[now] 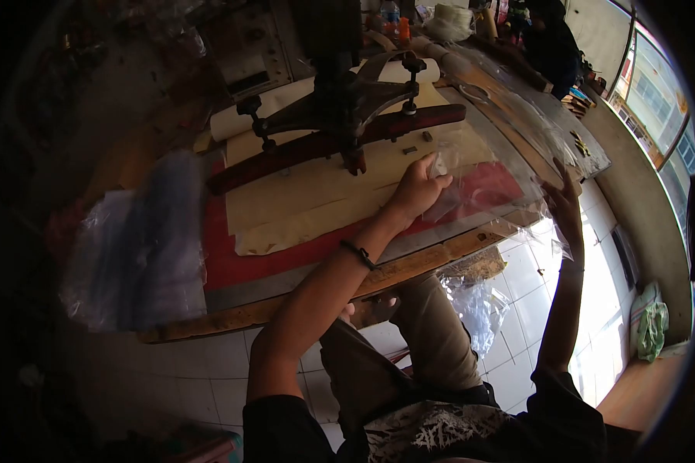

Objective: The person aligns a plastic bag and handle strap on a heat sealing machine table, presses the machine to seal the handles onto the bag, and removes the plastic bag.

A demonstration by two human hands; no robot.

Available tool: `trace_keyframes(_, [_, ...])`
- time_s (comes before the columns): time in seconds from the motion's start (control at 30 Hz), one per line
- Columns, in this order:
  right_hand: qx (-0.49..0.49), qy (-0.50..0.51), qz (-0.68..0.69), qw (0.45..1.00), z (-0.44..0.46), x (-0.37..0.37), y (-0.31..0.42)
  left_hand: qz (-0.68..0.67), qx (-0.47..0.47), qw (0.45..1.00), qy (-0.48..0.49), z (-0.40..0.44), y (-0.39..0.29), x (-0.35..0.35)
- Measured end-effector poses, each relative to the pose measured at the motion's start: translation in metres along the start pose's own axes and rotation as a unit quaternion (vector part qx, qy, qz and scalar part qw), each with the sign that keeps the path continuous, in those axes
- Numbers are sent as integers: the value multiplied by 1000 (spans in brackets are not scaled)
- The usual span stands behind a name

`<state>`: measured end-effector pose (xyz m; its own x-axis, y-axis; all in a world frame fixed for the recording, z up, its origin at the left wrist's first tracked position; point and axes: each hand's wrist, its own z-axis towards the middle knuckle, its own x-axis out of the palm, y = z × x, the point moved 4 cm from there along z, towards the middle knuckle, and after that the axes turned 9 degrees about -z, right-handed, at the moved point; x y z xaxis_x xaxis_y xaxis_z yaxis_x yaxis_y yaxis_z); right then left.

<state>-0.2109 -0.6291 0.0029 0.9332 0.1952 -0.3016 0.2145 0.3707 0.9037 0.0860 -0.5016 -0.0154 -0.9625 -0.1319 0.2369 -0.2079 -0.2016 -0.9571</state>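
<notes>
My left hand (421, 191) is closed in a pinch on a clear plastic sheet (449, 202), above the near right part of the work surface. Off the table's right edge, my right hand (564, 202) has its fingers spread against more clear plastic film (548, 143); whether that is the same piece I cannot tell. Beneath the left hand lies a tan paper sheet (301, 208) with a worn front edge, on a red mat (247, 266). Over it stands a dark press-like machine (340, 108) with a long dark red bar (286, 158).
Stacked clear plastic bags (143, 247) hang over the table's left front. Two small metal pieces (410, 150) lie on the paper. A wooden edge (409, 266) runs along the front. Crumpled plastic (479, 312) is below it. Another person (552, 46) is at the back right.
</notes>
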Motion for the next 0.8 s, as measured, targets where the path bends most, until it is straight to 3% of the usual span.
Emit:
trace_keyframes(0.17, [-27,24,-8,999,20,7,-16,-74,-13,997,32,9,15,-11])
trace_keyframes(0.27, [2,82,-30,996,22,18,10,-71,3,997,10,9,11,-14])
trace_keyframes(0.47, [-16,151,4,988,64,35,-11,-57,8,997,-45,6,-5,-28])
trace_keyframes(0.57, [-6,175,20,984,77,51,-14,-88,-30,996,-11,4,-10,-41])
trace_keyframes(0.67, [0,195,22,981,84,64,-4,-45,-44,994,-91,-13,-16,-46])
trace_keyframes(0.8, [17,206,33,978,80,70,11,-51,-70,996,-24,-21,-4,-51])
